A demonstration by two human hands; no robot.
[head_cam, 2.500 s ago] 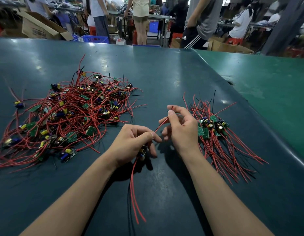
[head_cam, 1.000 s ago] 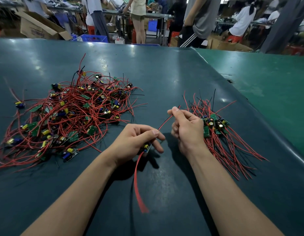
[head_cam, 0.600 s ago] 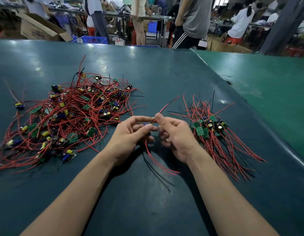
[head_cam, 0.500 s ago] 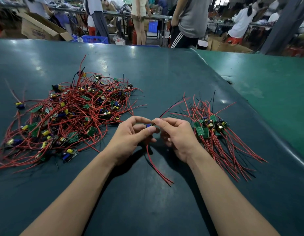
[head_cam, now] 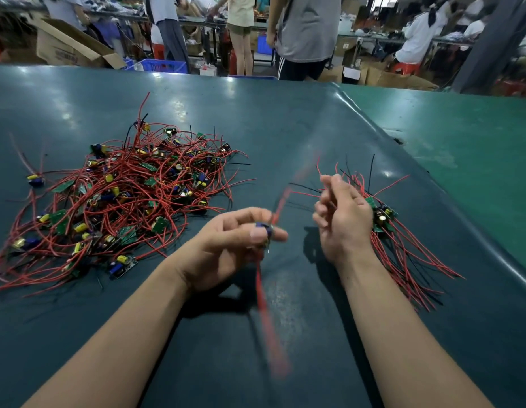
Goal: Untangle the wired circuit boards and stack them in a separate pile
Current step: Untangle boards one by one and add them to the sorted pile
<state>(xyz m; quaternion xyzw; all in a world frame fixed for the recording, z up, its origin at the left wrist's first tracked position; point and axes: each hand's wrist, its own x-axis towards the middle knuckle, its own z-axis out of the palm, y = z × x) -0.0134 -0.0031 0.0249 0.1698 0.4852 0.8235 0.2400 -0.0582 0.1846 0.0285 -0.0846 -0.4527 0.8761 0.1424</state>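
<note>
Nearest, blurred red leads (head_cam: 266,316) hang from a small circuit board (head_cam: 263,228) pinched in left hand (head_cam: 226,248) fingertips, prob. lifted to shake wires free. Right hand (head_cam: 342,219), fingers loosely curled, holds nothing visible. Behind it, sorted pile (head_cam: 391,228) w/ leads combed parallel. Farther left on matte desk (head_cam: 285,128), tangled heap (head_cam: 123,198): stiff green boards, springy red wire.

Cardboard box (head_cam: 70,48), blue crate (head_cam: 164,66), bystanders (head_cam: 305,33)
</note>
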